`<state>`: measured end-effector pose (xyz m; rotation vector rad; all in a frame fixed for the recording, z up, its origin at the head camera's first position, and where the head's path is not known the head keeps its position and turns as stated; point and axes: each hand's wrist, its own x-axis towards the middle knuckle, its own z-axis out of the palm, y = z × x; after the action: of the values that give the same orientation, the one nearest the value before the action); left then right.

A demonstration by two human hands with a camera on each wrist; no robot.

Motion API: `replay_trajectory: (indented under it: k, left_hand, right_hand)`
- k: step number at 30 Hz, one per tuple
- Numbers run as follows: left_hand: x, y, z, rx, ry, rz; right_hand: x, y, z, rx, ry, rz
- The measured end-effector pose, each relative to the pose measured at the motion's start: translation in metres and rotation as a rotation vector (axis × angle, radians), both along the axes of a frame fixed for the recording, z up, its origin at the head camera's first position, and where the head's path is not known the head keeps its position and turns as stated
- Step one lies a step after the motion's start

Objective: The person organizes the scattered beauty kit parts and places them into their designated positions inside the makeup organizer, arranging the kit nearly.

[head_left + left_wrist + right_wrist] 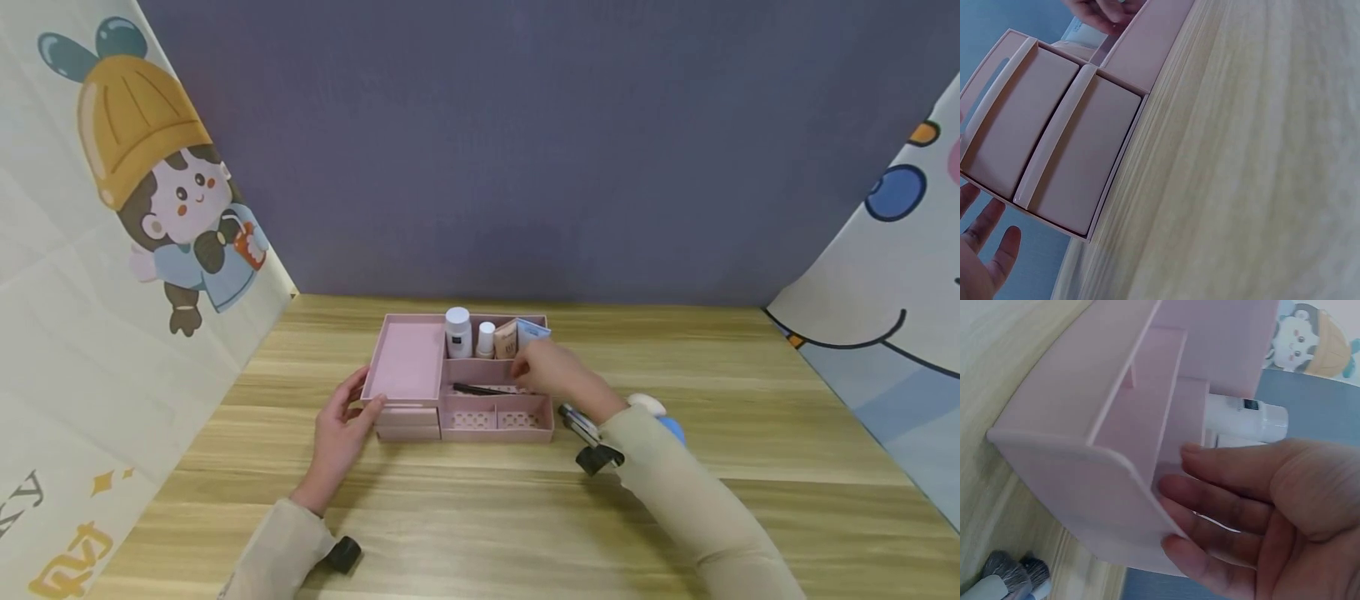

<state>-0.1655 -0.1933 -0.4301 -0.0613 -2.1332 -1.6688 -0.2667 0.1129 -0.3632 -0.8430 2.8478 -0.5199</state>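
A pink desk organizer (pixel 405 358) stands on the table. My left hand (pixel 341 429) rests at its left side, thumb near the front top corner; in the left wrist view its fingers (pixel 1004 253) lie beside the edge of the drawers (pixel 1079 144). My right hand (pixel 551 369) is over the middle compartment, its fingers (pixel 1229 506) loosely bent with nothing visible between them. A dark slim pencil-like stick (pixel 480 389) lies in that compartment. Behind it stand a white bottle (pixel 458 333), a small white-capped bottle (pixel 486 340), a beige tube (pixel 506 340) and a light blue tube (pixel 531 332).
Makeup brushes (pixel 579 423) lie on the table right of the organizer; their bristles (pixel 1007 572) show in the right wrist view. A white item (pixel 647 405) and a blue item (pixel 672 429) are partly hidden by my right sleeve. A dark panel (pixel 525 167) stands behind the table.
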Motion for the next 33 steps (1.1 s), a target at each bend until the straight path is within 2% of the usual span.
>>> replay_trajectory:
  k: [6, 13, 21, 25, 33]
  left_hand:
    - [0.001, 0.000, 0.001, 0.011, 0.006, -0.003]
    - [0.001, 0.000, 0.002, 0.018, 0.012, 0.008]
    - [0.001, 0.000, 0.002, 0.021, 0.006, 0.003]
    - [0.001, 0.000, 0.001, 0.023, 0.002, -0.004]
    - [0.001, 0.000, 0.002, 0.018, -0.012, 0.002]
  right_hand:
    - [0.006, 0.011, 0.010, -0.139, -0.002, 0.025]
    - [0.011, 0.029, 0.019, -0.297, -0.182, 0.025]
    - [0.012, 0.057, 0.019, -0.426, -0.263, 0.051]
    - [0.016, 0.073, 0.022, -0.453, -0.283, 0.019]
    - [0.020, 0.106, 0.022, -0.438, -0.286, -0.044]
